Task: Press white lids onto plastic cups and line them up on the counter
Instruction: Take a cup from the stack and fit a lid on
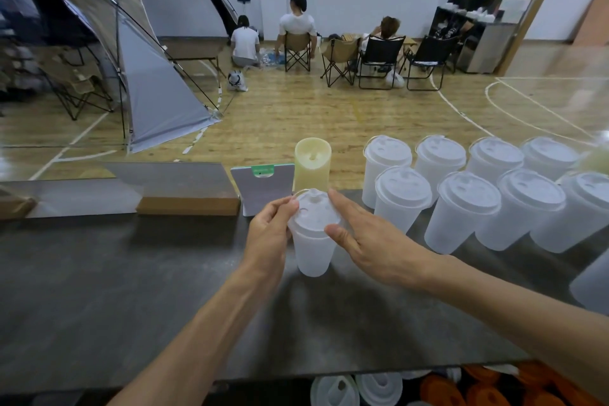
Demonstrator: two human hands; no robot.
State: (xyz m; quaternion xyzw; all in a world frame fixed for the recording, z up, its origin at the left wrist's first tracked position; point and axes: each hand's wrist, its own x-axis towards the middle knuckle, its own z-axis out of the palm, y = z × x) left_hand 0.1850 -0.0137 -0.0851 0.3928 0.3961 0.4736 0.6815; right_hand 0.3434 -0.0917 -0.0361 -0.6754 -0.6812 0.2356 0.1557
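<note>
Left hand (272,227) pinches the lid (313,212) rim, right hand (364,234) presses with straight fingers; the cup (313,254) stands on the counter (131,290) (its left side hidden). Lidded cups (468,204) stand right, the farthest cropped.

Counter (131,290) left of my cup (311,250) is bare; lidded cups (461,204) crowd right, candle (312,164) + card (262,189) block behind.

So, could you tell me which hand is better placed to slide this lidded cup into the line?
Probably the right hand: it touches the cup on the side facing the lidded cups.
</note>
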